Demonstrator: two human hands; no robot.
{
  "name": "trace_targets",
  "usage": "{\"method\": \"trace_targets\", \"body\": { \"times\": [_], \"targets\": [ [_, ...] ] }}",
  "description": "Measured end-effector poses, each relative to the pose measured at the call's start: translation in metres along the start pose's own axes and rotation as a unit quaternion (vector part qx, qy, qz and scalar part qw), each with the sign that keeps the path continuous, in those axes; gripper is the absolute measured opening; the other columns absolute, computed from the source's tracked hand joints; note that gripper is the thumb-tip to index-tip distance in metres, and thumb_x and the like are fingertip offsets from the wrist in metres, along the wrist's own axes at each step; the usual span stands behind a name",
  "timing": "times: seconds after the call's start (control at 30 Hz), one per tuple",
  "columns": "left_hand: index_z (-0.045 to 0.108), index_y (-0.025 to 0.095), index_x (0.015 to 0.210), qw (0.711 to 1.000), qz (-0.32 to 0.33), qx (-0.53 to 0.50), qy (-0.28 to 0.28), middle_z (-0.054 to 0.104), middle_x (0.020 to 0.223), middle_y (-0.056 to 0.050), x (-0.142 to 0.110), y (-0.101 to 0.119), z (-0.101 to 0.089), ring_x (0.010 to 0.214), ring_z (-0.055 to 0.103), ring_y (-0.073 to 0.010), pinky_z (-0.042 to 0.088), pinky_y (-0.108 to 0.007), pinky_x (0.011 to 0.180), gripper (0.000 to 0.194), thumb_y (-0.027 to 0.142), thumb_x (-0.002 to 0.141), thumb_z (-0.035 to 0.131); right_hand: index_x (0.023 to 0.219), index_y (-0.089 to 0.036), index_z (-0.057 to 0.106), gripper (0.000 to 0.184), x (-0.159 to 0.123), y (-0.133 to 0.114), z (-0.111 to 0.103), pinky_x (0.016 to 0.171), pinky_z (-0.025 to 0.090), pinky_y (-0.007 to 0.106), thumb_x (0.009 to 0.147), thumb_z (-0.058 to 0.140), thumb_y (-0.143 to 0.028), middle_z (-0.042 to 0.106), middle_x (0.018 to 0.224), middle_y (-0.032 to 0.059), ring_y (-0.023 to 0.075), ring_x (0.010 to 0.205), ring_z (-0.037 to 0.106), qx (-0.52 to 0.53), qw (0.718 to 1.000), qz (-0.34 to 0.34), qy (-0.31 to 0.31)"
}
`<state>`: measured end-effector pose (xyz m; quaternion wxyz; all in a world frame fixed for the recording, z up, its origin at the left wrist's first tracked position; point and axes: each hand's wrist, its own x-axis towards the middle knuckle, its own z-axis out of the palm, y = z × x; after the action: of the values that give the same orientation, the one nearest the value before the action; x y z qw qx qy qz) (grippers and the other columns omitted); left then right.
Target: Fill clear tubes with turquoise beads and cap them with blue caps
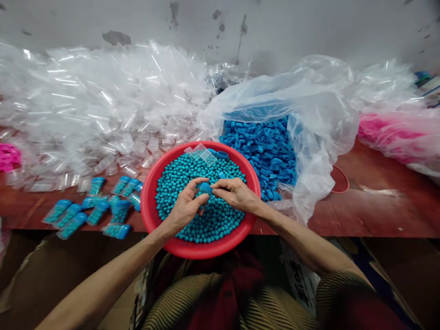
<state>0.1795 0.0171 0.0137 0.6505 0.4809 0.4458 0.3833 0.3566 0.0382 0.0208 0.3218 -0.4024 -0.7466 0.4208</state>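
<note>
Over a red basin (148, 201) of turquoise beads (202, 231), both my hands meet at one small container. My left hand (187, 206) is closed round its body, which is mostly hidden by the fingers. A blue cap (205, 188) shows at its top. The fingers of my right hand (237, 195) are pinched together at the cap's right side. Clear empty containers (204, 154) and a few blue caps lie on the beads at the basin's far side.
Several bead-filled containers with blue caps (71, 215) lie left of the basin. Behind them is a large heap of clear containers (103, 105). A plastic bag of blue caps (271, 160) lies open at the right, with pink pieces (392, 133) in plastic farther right.
</note>
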Motion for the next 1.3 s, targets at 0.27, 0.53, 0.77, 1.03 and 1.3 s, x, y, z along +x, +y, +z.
{"method": "trace_targets", "body": {
  "times": [0.27, 0.53, 0.77, 1.03, 1.3],
  "targets": [
    [0.048, 0.020, 0.105, 0.998, -0.004, 0.056, -0.013, 0.044, 0.058, 0.009, -0.001, -0.004, 0.000, 0.039, 0.037, -0.0036, 0.034, -0.016, 0.035, 0.033, 0.030, 0.077, 0.059, 0.085, -0.015, 0.070, 0.020, -0.012, 0.010, 0.017, 0.055, 0.039, 0.019, 0.084, 0.052, -0.023, 0.062, 0.064, -0.0015, 0.0087, 0.057, 0.052, 0.008, 1.000, -0.008, 0.026],
    [0.043, 0.021, 0.107, 0.998, -0.016, 0.065, 0.010, 0.049, 0.060, 0.009, 0.002, 0.000, 0.000, 0.038, 0.045, -0.0047, 0.032, -0.014, 0.034, 0.035, 0.035, 0.078, 0.057, 0.096, -0.015, 0.067, 0.022, -0.002, 0.002, 0.002, 0.067, 0.047, 0.025, 0.078, 0.056, -0.017, 0.066, 0.086, 0.0037, 0.0112, 0.069, 0.058, -0.009, 1.000, 0.019, 0.007],
    [0.039, 0.021, 0.114, 0.994, -0.037, 0.100, -0.030, 0.052, 0.067, 0.007, -0.001, -0.002, -0.006, 0.040, 0.050, -0.0062, 0.036, -0.016, 0.034, 0.041, 0.035, 0.079, 0.055, 0.136, -0.016, 0.040, 0.066, 0.008, 0.014, -0.001, 0.063, 0.052, 0.027, 0.073, 0.061, -0.018, 0.063, 0.095, 0.0035, 0.0125, 0.071, 0.061, 0.164, 0.978, 0.125, 0.016],
    [0.036, 0.021, 0.131, 0.997, 0.031, 0.072, 0.016, 0.054, 0.069, 0.004, -0.004, -0.002, 0.001, 0.051, 0.048, -0.0082, 0.041, -0.020, 0.046, 0.053, 0.031, 0.082, 0.055, 0.144, -0.010, 0.023, 0.079, -0.011, -0.013, 0.028, 0.091, 0.048, 0.043, 0.082, 0.060, -0.042, 0.048, 0.132, 0.0208, 0.0289, 0.118, 0.051, -0.128, 0.990, -0.015, -0.051],
    [0.039, 0.020, 0.123, 0.996, 0.061, 0.057, 0.024, 0.056, 0.086, 0.001, -0.007, -0.003, 0.005, 0.068, 0.050, -0.0099, 0.044, -0.023, 0.066, 0.045, 0.030, 0.082, 0.054, 0.139, -0.009, 0.024, 0.079, -0.013, -0.022, 0.037, 0.069, 0.054, 0.041, 0.078, 0.060, -0.043, 0.055, 0.117, 0.0201, 0.0299, 0.095, 0.061, -0.320, 0.947, 0.008, -0.013]
  ]
}}
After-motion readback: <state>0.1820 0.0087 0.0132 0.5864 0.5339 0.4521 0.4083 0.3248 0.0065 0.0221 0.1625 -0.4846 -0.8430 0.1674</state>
